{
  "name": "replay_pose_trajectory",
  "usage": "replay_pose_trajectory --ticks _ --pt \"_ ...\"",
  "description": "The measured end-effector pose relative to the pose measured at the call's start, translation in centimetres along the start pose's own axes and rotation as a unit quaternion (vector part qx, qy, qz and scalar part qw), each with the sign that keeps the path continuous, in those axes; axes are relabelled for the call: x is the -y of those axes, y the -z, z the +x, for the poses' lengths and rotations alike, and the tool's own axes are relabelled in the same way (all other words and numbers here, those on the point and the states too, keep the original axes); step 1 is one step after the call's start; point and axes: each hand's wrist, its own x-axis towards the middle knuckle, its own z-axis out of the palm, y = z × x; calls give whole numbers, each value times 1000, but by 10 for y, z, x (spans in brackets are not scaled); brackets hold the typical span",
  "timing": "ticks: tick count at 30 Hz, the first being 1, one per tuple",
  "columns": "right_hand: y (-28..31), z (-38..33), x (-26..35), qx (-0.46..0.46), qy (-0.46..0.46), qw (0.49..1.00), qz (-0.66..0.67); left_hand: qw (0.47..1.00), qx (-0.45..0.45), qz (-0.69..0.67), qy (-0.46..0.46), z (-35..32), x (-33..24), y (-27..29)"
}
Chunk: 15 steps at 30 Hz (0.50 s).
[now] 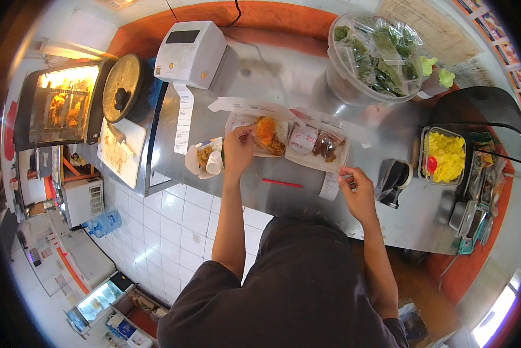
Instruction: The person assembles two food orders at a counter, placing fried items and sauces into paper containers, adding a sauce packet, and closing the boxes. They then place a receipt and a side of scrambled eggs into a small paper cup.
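Note:
My left hand (238,149) is over the left side of an open white takeaway box (276,152). Its fingers are pinched beside a bright orange piece of food (266,131), and what they hold is hidden. Brown fried pieces lie under the orange one. A second open box (314,162) stands alongside on the right, with a round marked packet (303,139) and a bag of dark brown sauce (328,145) inside. At that box's near right corner is my right hand (358,190), its thumb and forefinger slightly apart beside a paper slip (329,186).
Left of the boxes are a small food carton (203,155) with a white cup (214,163) and a receipt printer (192,52). A red pen (282,182) lies in front. Rightward are a tape dispenser (395,182), a yellow food tray (446,155) and a tub of green packets (373,87).

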Motion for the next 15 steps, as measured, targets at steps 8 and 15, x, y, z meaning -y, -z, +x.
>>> replay_pose_trajectory --ticks 8,15 --pt "-38 17 42 123 -32 988 82 929 23 -368 30 -31 -30 51" --pt "-60 48 126 152 -26 961 228 868 58 -494 -13 -44 -53 58"
